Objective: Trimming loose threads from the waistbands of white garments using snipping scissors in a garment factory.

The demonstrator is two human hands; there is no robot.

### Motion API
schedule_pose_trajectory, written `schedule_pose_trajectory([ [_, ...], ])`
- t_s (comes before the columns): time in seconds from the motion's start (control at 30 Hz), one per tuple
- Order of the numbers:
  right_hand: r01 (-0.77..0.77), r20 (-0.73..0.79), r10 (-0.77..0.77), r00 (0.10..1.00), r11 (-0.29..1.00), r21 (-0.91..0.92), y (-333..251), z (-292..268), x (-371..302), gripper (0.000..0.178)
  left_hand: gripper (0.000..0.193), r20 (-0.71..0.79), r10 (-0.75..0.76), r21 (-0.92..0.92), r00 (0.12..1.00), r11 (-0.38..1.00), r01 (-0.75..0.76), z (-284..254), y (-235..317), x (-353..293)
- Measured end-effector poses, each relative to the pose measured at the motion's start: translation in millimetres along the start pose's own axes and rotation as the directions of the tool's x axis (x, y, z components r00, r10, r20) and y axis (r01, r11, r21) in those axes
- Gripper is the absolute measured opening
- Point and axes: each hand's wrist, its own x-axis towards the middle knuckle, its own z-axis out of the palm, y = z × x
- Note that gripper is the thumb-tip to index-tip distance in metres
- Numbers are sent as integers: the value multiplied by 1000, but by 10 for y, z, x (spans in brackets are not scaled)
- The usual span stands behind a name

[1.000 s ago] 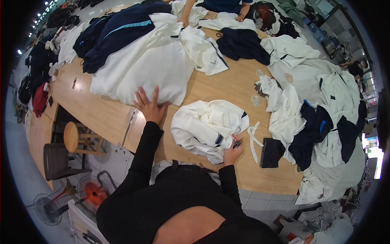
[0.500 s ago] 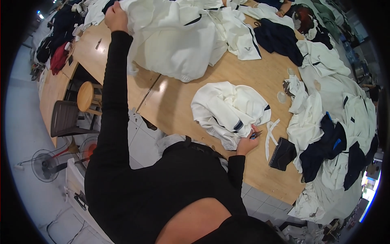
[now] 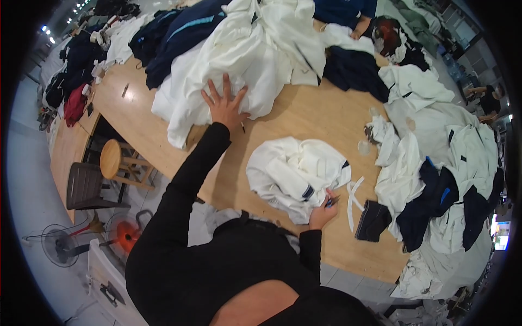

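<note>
My left hand (image 3: 224,104) lies on a large heap of white garments (image 3: 244,51) at the far side of the wooden table, its fingers spread wide over the cloth. Closer to me, a bunched white garment (image 3: 291,171) with dark navy trim rests on the tabletop. At its lower right edge is my right hand (image 3: 323,213), closed around small thread snips (image 3: 332,201) with a bit of blue on them. Part of the snips is hidden by the fingers.
White strips (image 3: 353,201) and a dark folded cloth (image 3: 373,220) lie right of the bunched garment. White and navy clothes (image 3: 429,201) pile along the right edge. Another person's hand (image 3: 360,27) shows at the far side. A stool (image 3: 112,157) and chair (image 3: 87,185) stand left.
My left hand has come from the far left toward the middle, letting go of the raised white cloth, which now lies heaped with navy garments showing behind. My right hand still holds the snips.
</note>
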Motion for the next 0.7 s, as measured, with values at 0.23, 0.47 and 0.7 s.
schedule_pose_trajectory([
  [0.23,-64,-8,64,998,998,1,-41,-55,-92,21,44,-279,53,12,959,999,-52,133,-154,266],
  [0.47,-71,-12,70,997,997,-11,-52,-40,-93,21,33,-330,-250,-424,910,901,94,-240,-519,172],
  [0.7,-95,-2,95,995,995,2,-54,9,-25,20,25,-523,-543,-559,657,800,217,-882,-1469,601],
])
